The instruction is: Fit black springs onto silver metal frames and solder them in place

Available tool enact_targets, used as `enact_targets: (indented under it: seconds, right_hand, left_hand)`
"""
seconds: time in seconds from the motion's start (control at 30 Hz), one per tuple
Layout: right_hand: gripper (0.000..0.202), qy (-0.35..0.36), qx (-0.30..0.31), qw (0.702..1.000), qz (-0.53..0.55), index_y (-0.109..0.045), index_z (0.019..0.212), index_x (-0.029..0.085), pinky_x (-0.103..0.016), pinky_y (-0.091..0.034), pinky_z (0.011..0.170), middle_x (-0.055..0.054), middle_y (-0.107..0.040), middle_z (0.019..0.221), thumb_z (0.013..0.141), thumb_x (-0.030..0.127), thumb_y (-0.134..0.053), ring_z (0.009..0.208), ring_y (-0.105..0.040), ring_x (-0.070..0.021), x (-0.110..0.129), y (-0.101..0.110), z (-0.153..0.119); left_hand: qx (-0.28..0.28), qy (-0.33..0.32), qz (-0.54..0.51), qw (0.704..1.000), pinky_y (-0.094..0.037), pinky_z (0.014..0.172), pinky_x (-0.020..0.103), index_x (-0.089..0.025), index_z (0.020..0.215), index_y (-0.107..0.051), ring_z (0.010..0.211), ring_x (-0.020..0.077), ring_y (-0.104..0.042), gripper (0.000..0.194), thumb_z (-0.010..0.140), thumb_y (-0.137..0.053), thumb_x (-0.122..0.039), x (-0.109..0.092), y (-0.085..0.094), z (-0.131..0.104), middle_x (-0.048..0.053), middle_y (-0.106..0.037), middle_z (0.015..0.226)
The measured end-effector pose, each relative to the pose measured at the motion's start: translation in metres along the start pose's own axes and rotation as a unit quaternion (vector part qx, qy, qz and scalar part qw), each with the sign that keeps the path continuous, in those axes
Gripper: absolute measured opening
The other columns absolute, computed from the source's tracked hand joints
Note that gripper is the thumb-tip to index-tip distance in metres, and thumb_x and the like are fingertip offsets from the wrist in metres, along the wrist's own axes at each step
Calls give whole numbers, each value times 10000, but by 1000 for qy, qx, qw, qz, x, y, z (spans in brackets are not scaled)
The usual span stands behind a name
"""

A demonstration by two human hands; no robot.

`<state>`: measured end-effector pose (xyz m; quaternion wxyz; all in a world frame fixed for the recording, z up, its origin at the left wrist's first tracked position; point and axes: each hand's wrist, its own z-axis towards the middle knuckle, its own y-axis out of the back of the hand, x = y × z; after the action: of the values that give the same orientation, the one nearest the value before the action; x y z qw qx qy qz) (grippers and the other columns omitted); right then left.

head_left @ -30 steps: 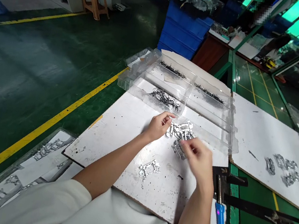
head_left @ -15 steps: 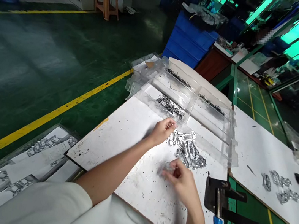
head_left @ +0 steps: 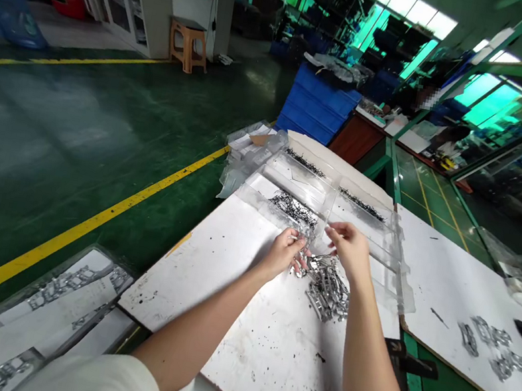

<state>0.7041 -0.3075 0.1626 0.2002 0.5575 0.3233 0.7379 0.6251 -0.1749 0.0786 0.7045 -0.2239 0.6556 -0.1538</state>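
My left hand (head_left: 285,254) is closed on a shiny metal part (head_left: 303,247), near the front edge of a clear divided tray (head_left: 247,194). Just right of it, my right hand (head_left: 347,243) is above the tray's front edge, thumb and fingertips pinched together; whatever they hold is too small to make out. A pile of silvery metal parts (head_left: 329,292) lies on the white board between and below my hands. Small black pieces (head_left: 292,208) fill part of the tray's near left compartment. More black pieces (head_left: 363,204) lie in its far compartments.
More metal parts (head_left: 506,350) lie on a second white board (head_left: 457,284) at the right. Sheets with metal parts are packed in a box (head_left: 31,323) at the lower left. A blue crate (head_left: 315,104) stands beyond the tray, and a stool (head_left: 188,44) farther back.
My right hand has moved up and forward from the board to beside the left hand. A metal part now shows in my left hand. The view has tilted up.
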Motion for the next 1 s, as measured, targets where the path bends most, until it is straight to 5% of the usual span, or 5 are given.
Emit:
enact_targets:
  seconds: [0.1,0.37,0.53,0.8,1.0]
  right_hand:
    - [299,7,55,968,-246,-671,1152,188,-289,-520,782,-105,-723,1058,915,313,-540,949,-694,-216,12,-20,49]
    - [287,4,73,929,-363,-735,1026,91,-373,-494,891,-229,-711,1089,770,82,-604,1087,-665,-326,25,-66,86]
    - [282,6,45,938,-343,-743,1039,153,-348,-499,822,-179,-728,1054,833,171,-550,1009,-691,-305,14,-57,81]
    - [252,-17,-9,974,-227,-775,938,197,-308,-474,749,-128,-751,905,826,294,-572,914,-697,-283,4,-44,73]
    - [294,15,-93,991,-92,-728,947,178,-284,-480,751,-86,-746,952,881,340,-492,838,-667,-215,10,-29,52]
  left_hand:
    - [-19,-14,-12,1000,-462,381,227,-224,957,-362,498,159,-653,504,751,-730,-499,-2,1,0,28,-698,815]
    - [-27,-11,-18,999,-468,396,246,-228,907,-365,506,145,-620,436,729,-720,-407,-2,2,-3,11,-693,813]
    - [-64,12,-39,997,-396,408,215,-203,881,-431,484,93,-530,275,757,-655,-303,-4,1,-4,28,-686,834]
    - [-15,6,-64,998,-405,483,211,-199,996,-497,544,112,-545,360,881,-511,-539,4,4,1,42,-683,798]
    - [-36,-38,-20,998,-477,583,238,-201,1001,-491,718,152,-635,354,869,-606,-509,-1,2,-2,45,-673,840]
